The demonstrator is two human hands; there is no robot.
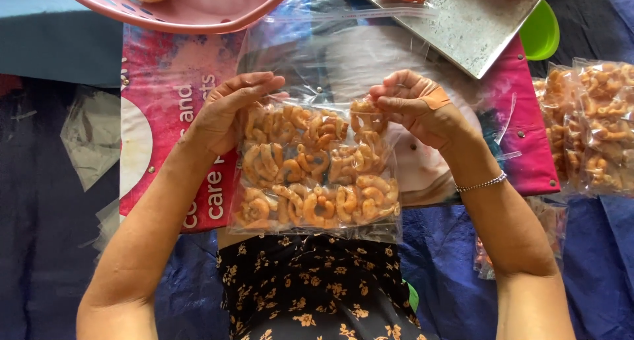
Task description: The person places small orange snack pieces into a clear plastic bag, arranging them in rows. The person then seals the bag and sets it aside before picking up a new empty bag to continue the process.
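Nearest, a black cloth with small orange flowers (317, 294) covers the person's lap, and the bottom edge of a clear plastic zip bag filled with orange curled snack pieces (317, 175) hangs just above it. The left hand (228, 115) holds the bag's left side, fingers curled over the upper part of the filled portion; the right hand (419, 109), with a tan plaster on one finger and a thin silver bracelet (482, 183) at the wrist, pinches the bag's right side near the top of the pieces. The bag's empty upper part rises flat between and beyond the hands, up to its zip strip.

Beneath lies a pink printed sheet (165, 102) on a dark blue cloth (436, 261). To the right, close to the right forearm, a heap of filled clear snack packets (588, 129) crowds that edge; the left side has more open room, with only a crumpled clear wrapper (92, 135).

Farther off, the rim of a pink perforated plastic basket (191, 13) sits beyond the left hand, and a grey speckled metal tray (456, 23) with a green plastic bowl (540, 31) beside its corner lies beyond the right
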